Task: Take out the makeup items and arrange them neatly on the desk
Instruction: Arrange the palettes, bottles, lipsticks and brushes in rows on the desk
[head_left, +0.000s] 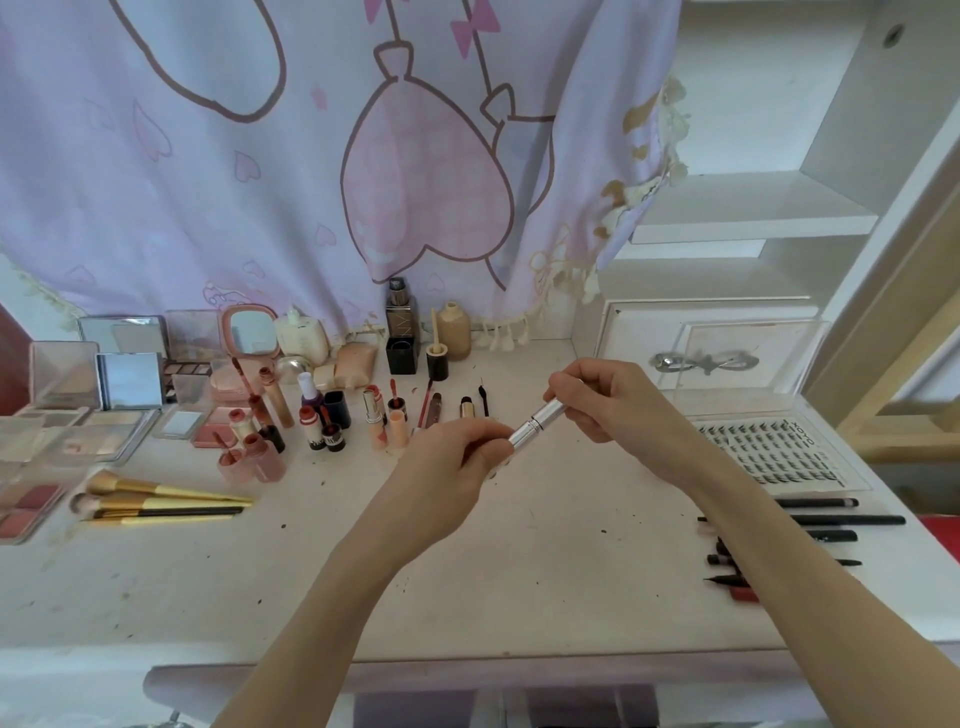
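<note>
A silver makeup tube (537, 426) is held slanted above the middle of the white desk (519, 571). My left hand (447, 467) grips its lower end and my right hand (602, 397) pinches its upper end. On the desk's left stand lip glosses and lipsticks (322, 421), open palettes (88, 415) and gold-handled brushes (156, 501). Foundation bottles (402, 332) stand at the back by the curtain.
A clear box (737, 358) holding an eyelash curler sits at the back right, with a false-lash tray (774, 452) in front of it. Black pencils and brushes (810, 519) lie at the right edge. A lilac curtain (311, 156) hangs behind; white shelves (753, 218) rise at the right.
</note>
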